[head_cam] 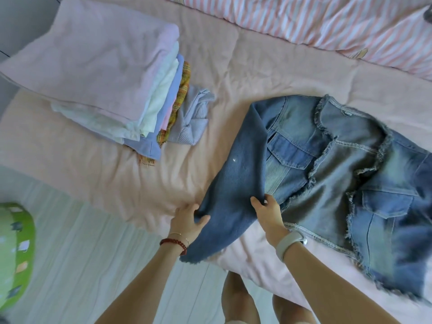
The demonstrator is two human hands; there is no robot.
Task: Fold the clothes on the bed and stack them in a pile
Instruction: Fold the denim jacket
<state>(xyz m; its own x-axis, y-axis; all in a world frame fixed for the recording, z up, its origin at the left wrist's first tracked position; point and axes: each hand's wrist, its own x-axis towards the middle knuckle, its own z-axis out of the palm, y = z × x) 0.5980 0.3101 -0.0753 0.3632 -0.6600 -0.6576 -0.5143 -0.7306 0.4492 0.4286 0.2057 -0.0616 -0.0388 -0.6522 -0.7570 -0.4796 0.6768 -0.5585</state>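
A blue denim jacket [332,174] with frayed seams and chest pockets lies spread on the pink bed [233,73], front side up. Its left sleeve [233,174] stretches down toward the bed's near edge. My left hand [188,220] grips the sleeve's left edge with the thumb on top. My right hand [266,211] pinches the sleeve's right edge where it meets the jacket body. At the upper left stands a pile of folded clothes [105,78]: pink on top, then white, pale blue and plaid layers.
A folded pale lilac ribbed garment [191,118] lies just right of the pile. A pink-and-white striped duvet [339,24] runs along the bed's far side. A green round object [14,253] sits on the light floor at the left. My legs stand at the bed's near edge.
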